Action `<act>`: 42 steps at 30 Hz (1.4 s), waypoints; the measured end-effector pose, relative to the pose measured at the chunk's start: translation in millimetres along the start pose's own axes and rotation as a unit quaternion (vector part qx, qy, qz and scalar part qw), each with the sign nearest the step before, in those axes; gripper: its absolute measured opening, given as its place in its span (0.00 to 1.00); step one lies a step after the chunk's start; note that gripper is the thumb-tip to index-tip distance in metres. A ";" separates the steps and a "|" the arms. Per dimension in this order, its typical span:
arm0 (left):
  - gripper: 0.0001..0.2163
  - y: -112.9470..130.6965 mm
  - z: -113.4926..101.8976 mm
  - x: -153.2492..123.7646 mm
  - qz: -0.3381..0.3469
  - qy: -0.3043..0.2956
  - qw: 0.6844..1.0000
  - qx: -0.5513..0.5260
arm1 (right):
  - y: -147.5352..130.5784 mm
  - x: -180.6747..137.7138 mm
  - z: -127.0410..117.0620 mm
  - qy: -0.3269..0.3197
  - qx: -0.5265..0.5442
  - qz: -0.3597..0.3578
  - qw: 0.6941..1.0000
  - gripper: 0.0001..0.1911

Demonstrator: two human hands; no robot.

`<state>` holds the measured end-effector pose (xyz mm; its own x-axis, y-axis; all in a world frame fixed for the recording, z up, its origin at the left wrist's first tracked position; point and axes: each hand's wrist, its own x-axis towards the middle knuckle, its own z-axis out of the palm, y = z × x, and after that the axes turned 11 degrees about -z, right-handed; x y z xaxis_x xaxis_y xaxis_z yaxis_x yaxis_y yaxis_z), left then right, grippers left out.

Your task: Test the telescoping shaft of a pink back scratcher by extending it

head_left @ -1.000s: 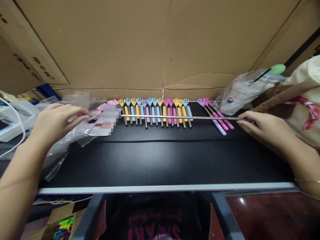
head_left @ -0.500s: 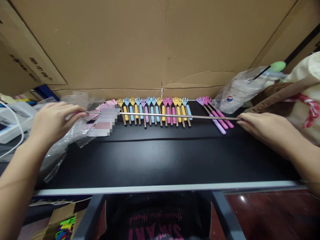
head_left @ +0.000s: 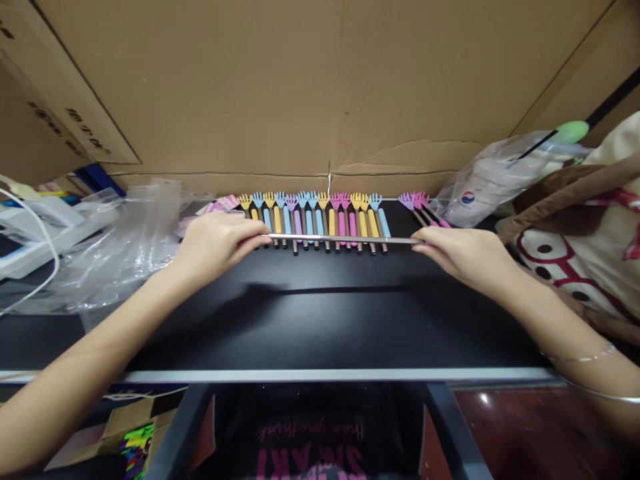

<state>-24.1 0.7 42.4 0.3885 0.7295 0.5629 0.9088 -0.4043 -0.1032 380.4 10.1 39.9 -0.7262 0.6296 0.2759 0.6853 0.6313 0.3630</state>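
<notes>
Both hands hold one thin metal rod (head_left: 345,239) level above the black table (head_left: 320,313). The left hand (head_left: 217,241) pinches the rod's left end, its fingers (head_left: 255,237) closed around it and hiding that tip. The right hand (head_left: 463,252) grips the right end with closed fingers (head_left: 425,238); whatever part or handle sits at that end is covered by the palm. The rod lies across the lower ends of a row of small rake-headed sticks (head_left: 313,220) with yellow, blue, purple and pink sleeves, set side by side against the cardboard wall (head_left: 320,87). A few pink and purple sticks (head_left: 417,202) show only their heads; the right hand conceals their handles. Clear plastic bags (head_left: 120,247) lie at left, their contents indistinct. A printed bag (head_left: 565,257) at right is cut off by the frame.
</notes>
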 end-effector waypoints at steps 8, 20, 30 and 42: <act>0.22 51.9 19.0 10.7 0.031 0.007 0.996 -0.086 | -29.3 15.5 2.1 0.075 0.044 -0.049 0.995 0.16; 0.18 74.5 21.7 18.2 0.070 0.034 0.993 -0.086 | -64.6 36.1 -9.6 0.113 0.024 -0.061 0.991 0.18; 0.15 59.9 18.5 18.0 0.110 0.081 0.991 0.001 | -55.2 33.2 -6.5 0.121 -0.013 -0.066 0.990 0.18; 0.18 67.0 21.2 16.9 0.095 0.119 0.988 -0.018 | -63.4 40.1 -14.2 0.112 0.047 -0.057 0.991 0.19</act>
<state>46.6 -2.3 27.6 0.5005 0.4896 0.7139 0.8155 -0.5435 -0.1990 307.1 -11.2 40.5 -0.7854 0.4428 0.4326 0.5931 0.7383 0.3212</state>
